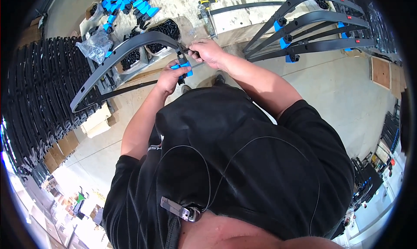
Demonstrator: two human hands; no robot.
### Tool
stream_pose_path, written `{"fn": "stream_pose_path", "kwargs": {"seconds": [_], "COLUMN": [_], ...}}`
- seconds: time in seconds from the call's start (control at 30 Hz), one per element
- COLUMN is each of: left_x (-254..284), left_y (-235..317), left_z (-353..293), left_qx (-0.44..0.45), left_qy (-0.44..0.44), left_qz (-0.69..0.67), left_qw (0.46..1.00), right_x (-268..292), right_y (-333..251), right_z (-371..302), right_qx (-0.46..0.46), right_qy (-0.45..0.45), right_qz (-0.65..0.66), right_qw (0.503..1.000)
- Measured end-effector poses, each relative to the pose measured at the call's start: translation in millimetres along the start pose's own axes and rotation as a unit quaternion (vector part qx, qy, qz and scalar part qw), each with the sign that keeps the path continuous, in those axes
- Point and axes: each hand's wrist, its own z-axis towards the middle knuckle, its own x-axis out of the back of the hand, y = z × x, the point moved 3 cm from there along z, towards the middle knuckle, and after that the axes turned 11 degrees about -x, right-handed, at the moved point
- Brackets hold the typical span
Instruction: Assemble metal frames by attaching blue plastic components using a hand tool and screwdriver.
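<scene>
A curved dark grey frame (114, 54) arches over the near left edge of the workbench, with a thin black bar (130, 89) running below it. My left hand (168, 78) is closed around a blue and black clip (184, 69) at the frame's right end, thumb on top. Just beyond and to the right, my right hand (207, 52) pinches a small black part (192, 53) against the tip of the frame. The fingers partly cover this part, so its exact shape is hidden.
On the workbench (241, 25) lie piled blue pieces (126, 1), containers of small black parts (165, 31), a plastic bag (94, 47) and a yellow-and-black-handled tool (208, 2). More curved frames (319, 16) with blue clips stand right; stacked black frames (43, 84) fill the left.
</scene>
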Motion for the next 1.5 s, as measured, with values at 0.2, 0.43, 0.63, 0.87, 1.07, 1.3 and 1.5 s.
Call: {"fn": "stream_pose_path", "kwargs": {"seconds": [0.2,0.43,0.63,0.87,1.07,1.3,1.5], "left_x": [-4.2,2.0,2.5,13.5,10.9,24.4,-8.7], "left_y": [11.7,1.8,3.7,-4.7,-1.3,21.2,77.3], "left_z": [6.7,11.6,13.4,17.1,12.2,-7.6,-51.0], "left_qx": [-0.021,-0.04,-0.048,-0.031,-0.023,-0.026,-0.317], "left_qy": [0.001,0.01,0.002,0.036,0.027,0.11,0.008], "left_qz": [-0.022,-0.025,-0.063,-0.043,-0.077,0.11,0.373], "left_qw": [1.0,0.999,0.997,0.998,0.996,0.987,0.872], "right_x": [-5.0,-9.2,-10.5,-2.4,-17.4,-2.9,-30.6], "right_y": [-6.5,-5.0,-0.8,6.0,-7.5,-3.8,-3.5], "right_z": [-0.2,-1.9,2.2,18.8,8.3,-5.0,-37.5], "right_qx": [0.033,0.016,-0.009,-0.107,-0.109,-0.149,-0.16], "right_qy": [0.044,0.018,-0.049,-0.128,-0.053,-0.1,-0.168], "right_qz": [0.0,-0.013,0.057,0.095,-0.061,0.023,0.103], "right_qw": [0.998,1.0,0.997,0.981,0.991,0.983,0.967]}}
